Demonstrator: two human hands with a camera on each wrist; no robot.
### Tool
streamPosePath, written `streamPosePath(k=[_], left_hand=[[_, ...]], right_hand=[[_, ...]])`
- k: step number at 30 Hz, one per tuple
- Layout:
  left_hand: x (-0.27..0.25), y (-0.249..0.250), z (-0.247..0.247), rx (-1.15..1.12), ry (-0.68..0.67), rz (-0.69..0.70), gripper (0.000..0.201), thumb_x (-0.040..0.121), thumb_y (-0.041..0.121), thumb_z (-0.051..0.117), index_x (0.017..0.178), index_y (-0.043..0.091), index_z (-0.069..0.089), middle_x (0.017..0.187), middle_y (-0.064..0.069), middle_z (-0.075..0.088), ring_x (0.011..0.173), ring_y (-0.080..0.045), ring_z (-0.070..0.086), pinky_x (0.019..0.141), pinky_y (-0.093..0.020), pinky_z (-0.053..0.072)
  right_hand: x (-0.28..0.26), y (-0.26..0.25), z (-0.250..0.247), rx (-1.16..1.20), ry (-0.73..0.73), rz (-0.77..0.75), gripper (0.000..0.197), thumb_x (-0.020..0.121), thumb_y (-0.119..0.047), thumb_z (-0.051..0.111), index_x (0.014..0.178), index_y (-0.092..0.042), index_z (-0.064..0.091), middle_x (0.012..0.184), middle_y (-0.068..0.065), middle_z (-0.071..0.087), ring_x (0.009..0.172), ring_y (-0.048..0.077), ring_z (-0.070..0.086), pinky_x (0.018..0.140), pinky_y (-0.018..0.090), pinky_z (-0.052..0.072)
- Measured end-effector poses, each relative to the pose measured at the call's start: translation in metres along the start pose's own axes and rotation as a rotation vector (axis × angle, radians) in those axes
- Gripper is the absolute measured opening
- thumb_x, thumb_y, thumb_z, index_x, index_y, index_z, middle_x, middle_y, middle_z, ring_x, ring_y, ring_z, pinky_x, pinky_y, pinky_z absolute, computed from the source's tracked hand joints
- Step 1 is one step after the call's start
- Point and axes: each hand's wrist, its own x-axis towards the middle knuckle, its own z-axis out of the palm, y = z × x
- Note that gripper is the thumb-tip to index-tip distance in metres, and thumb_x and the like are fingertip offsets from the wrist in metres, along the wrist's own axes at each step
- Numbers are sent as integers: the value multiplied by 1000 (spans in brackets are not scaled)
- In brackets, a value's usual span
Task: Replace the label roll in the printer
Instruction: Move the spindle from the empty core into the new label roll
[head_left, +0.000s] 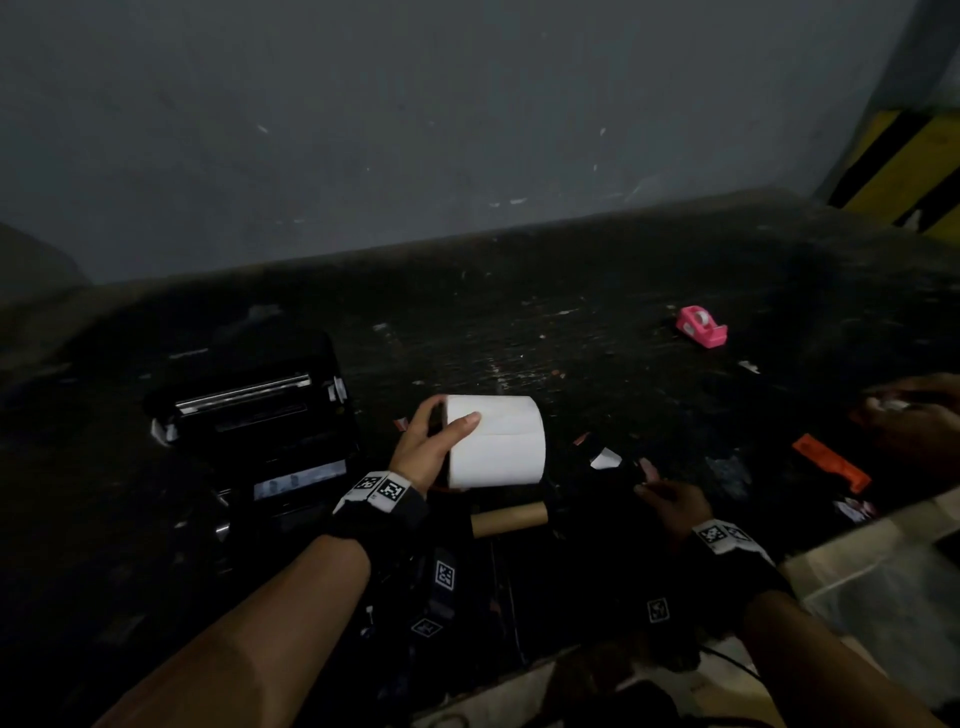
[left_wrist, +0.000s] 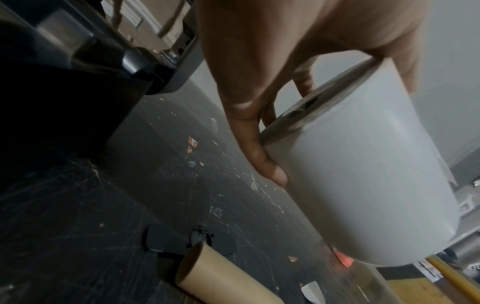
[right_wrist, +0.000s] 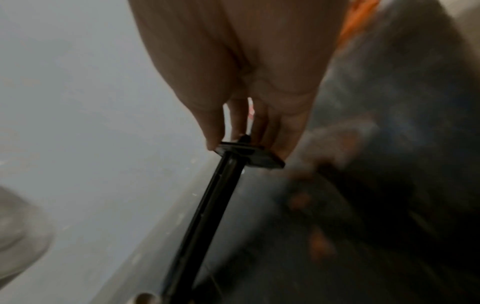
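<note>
My left hand (head_left: 434, 441) grips a full white label roll (head_left: 498, 441) by its left end, thumb on top, just above the dark table. The wrist view has the fingers (left_wrist: 259, 148) curled round the roll (left_wrist: 363, 174) at its core end. The black label printer (head_left: 260, 421) stands open at the left, its roll bay empty. An empty brown cardboard core (head_left: 511, 518) lies on the table under the roll (left_wrist: 215, 277). My right hand (head_left: 672, 501) pinches the flanged end of a black spindle rod (right_wrist: 207, 201); in the head view the rod is lost in the dark.
A pink tape dispenser (head_left: 701, 325) sits at the back right. An orange tool (head_left: 831, 462) lies near the right edge, where another person's hand (head_left: 914, 410) rests. Paper scraps (head_left: 605, 460) litter the scratched table (head_left: 571, 332). A grey wall rises behind it.
</note>
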Motion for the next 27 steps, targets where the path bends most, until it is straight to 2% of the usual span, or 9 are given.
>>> streamPosePath(k=[1,3,6,10,15,18,22,25,27], left_hand=[[0,0,-1,-1,3,-8,40,64,45,76,99,47,57,121,-5,60,100,-31,64,62,-43,56],[0,3,-2,-21,-2,-25,43,66,45,75,104,45,56,121,-6,60,101,-33,64,59,-45,56],[2,8,-2,-79,-28,-47,34,74,40,71,104,43,55,119,-7,61,100,-34,64,57,-42,54],[12,26,2,-156,-64,-57,28,77,38,69,102,43,56,116,-2,63,103,-30,62,62,-45,55],[12,37,7,-222,-124,-63,26,79,36,66,100,46,55,119,-2,61,109,-33,60,74,-55,55],[11,40,5,-244,-152,-44,21,80,33,65,96,45,57,112,-4,63,101,-32,61,81,-58,49],[12,43,1,-285,-170,-14,17,82,30,64,94,41,59,100,-5,63,82,-28,63,69,-44,44],[14,43,-3,-292,-174,-31,20,82,31,63,99,41,57,105,-6,63,87,-29,63,66,-44,50],[15,43,-6,-294,-158,-42,28,81,32,64,106,40,56,111,-7,61,94,-32,62,64,-47,53]], right_hand=[[-3,-5,-3,35,44,8,45,86,-23,58,129,-8,51,129,17,58,121,28,52,106,36,37],[-12,-18,-14,43,127,-50,35,84,-25,62,112,-4,64,118,16,65,112,29,59,99,36,43],[-30,-45,-37,10,293,-182,31,85,-25,61,109,-5,65,113,16,67,108,30,60,93,33,43],[-41,-86,-66,184,493,-338,29,83,-25,64,106,-9,67,107,14,69,101,25,62,89,30,45],[-55,-117,-73,348,497,-448,27,83,-23,63,106,-10,67,99,9,69,91,17,63,83,29,48],[-64,-124,-69,405,472,-465,28,84,-21,63,108,-8,66,95,6,67,89,15,62,77,24,45],[-69,-123,-67,424,442,-487,30,84,-18,62,112,-7,63,98,5,64,91,13,61,72,16,44],[-69,-123,-63,463,433,-503,31,84,-16,62,114,-8,62,99,7,65,86,10,61,69,13,45],[-70,-124,-63,480,417,-516,32,84,-16,62,115,-8,62,98,5,65,82,1,60,67,9,48]])
